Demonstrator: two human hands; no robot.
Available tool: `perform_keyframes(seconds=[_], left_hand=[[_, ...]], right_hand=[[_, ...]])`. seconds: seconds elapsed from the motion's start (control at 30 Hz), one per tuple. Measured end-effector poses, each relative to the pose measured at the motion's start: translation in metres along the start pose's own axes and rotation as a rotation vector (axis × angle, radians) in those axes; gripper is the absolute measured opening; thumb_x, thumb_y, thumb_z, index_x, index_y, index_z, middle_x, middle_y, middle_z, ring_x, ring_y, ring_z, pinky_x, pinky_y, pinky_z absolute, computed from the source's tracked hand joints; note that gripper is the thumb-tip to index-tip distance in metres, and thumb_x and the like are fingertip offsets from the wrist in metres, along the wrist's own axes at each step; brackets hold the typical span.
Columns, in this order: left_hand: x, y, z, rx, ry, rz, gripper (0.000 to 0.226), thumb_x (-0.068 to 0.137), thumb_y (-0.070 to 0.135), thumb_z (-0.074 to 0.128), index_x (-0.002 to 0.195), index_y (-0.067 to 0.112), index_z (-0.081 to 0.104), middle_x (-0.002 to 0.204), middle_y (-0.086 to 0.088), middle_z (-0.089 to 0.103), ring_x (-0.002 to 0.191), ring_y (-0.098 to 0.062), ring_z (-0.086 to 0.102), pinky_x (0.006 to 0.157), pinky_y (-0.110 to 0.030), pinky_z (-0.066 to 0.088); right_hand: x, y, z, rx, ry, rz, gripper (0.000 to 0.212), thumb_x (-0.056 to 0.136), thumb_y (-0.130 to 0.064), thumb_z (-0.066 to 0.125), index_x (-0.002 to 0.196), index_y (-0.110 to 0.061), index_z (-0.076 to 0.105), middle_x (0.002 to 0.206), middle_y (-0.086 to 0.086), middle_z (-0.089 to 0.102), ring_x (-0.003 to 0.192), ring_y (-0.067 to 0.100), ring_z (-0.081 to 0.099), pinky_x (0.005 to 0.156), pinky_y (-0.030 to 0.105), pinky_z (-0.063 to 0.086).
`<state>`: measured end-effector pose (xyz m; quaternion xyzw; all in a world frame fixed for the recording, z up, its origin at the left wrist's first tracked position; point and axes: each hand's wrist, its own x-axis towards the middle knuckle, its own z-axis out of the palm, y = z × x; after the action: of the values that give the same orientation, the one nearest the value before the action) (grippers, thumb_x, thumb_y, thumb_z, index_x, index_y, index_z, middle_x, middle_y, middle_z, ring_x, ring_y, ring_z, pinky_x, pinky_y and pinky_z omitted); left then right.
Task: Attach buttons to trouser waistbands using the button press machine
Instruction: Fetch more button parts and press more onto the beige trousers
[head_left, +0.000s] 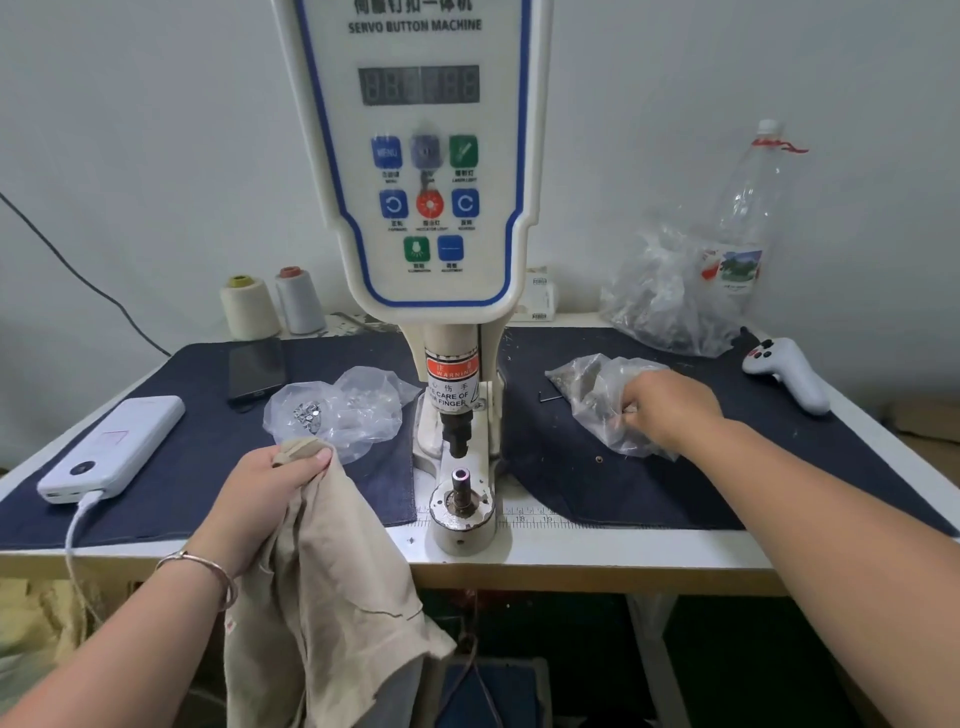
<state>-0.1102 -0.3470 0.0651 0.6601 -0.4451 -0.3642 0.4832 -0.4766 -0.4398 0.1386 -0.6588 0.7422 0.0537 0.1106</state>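
The white servo button press machine (423, 208) stands at the table's middle, its lower die post (460, 480) bare under the punch (456, 431). My left hand (265, 483) grips the waistband of beige trousers (322, 582), left of the die; the cloth hangs over the table's front edge. My right hand (670, 410) reaches into a clear plastic bag of small metal parts (597, 395) right of the machine, fingers curled inside it; what they hold is hidden. Another clear bag with silver buttons (332, 410) lies left of the machine.
A dark blue cloth (675, 493) covers the white table (623, 551). On the left lie a white power bank (114, 449) with cable and a black phone (257, 369); thread cones (249, 306) stand behind. On the right are a larger bag (670, 301), plastic bottle (748, 208) and white controller (789, 371).
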Motion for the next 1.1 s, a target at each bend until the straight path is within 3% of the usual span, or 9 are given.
perform_keyframes(seconds=[0.2,0.43,0.63,0.77,0.9,1.0,1.1], left_hand=[[-0.001,-0.004,-0.003,-0.060,-0.005,0.023,0.036,0.091,0.024,0.072,0.055,0.023,0.069,0.067,0.000,0.068,0.065,-0.016,0.062,0.068,-0.033,0.047],[0.000,-0.006,-0.002,-0.071,0.021,0.033,0.033,0.091,0.024,0.073,0.059,0.020,0.066,0.071,-0.002,0.067,0.071,-0.020,0.061,0.073,-0.036,0.047],[-0.001,-0.007,-0.001,-0.087,0.019,0.038,0.021,0.092,0.023,0.071,0.077,0.008,0.068,0.075,-0.006,0.069,0.073,-0.019,0.063,0.074,-0.035,0.048],[-0.001,-0.006,0.001,-0.080,0.038,0.043,0.022,0.092,0.021,0.071,0.073,0.010,0.067,0.070,-0.001,0.069,0.067,-0.015,0.063,0.067,-0.030,0.048],[0.000,-0.006,0.001,-0.060,0.046,0.048,0.024,0.092,0.021,0.070,0.071,0.011,0.066,0.069,-0.001,0.067,0.068,-0.017,0.061,0.067,-0.031,0.047],[0.001,-0.007,0.001,-0.051,0.052,0.047,0.024,0.092,0.022,0.071,0.072,0.010,0.068,0.071,-0.002,0.068,0.071,-0.019,0.062,0.069,-0.032,0.047],[0.001,-0.008,0.000,-0.058,0.054,0.037,0.021,0.091,0.023,0.072,0.082,0.004,0.071,0.078,-0.006,0.071,0.076,-0.022,0.064,0.074,-0.036,0.048]], right_hand=[[0.004,-0.006,0.002,0.050,-0.002,0.013,0.039,0.098,-0.026,0.052,0.134,-0.012,0.054,0.137,0.008,0.053,0.123,0.027,0.052,0.094,0.031,0.043],[0.006,-0.001,0.011,0.086,0.093,-0.006,0.025,0.093,-0.019,0.058,0.116,-0.010,0.065,0.121,0.009,0.062,0.107,0.028,0.061,0.074,0.027,0.041],[0.000,-0.004,0.004,0.114,-0.017,0.010,0.033,0.094,-0.024,0.059,0.124,-0.010,0.060,0.129,0.009,0.058,0.100,0.021,0.054,0.072,0.025,0.043],[-0.001,-0.003,0.002,0.128,-0.039,0.007,0.040,0.093,-0.029,0.062,0.127,-0.010,0.057,0.133,0.009,0.056,0.118,0.023,0.055,0.082,0.024,0.041],[-0.001,-0.003,0.007,0.118,0.049,-0.014,0.023,0.092,-0.022,0.062,0.112,-0.010,0.065,0.119,0.010,0.063,0.105,0.028,0.061,0.079,0.028,0.045],[-0.002,-0.005,0.007,0.120,0.000,0.046,0.035,0.090,-0.027,0.065,0.119,-0.008,0.062,0.122,0.010,0.062,0.109,0.027,0.061,0.077,0.026,0.043],[-0.002,-0.006,0.001,0.158,-0.033,0.055,0.040,0.090,-0.030,0.066,0.123,-0.008,0.058,0.122,0.009,0.060,0.100,0.023,0.057,0.073,0.025,0.041]])
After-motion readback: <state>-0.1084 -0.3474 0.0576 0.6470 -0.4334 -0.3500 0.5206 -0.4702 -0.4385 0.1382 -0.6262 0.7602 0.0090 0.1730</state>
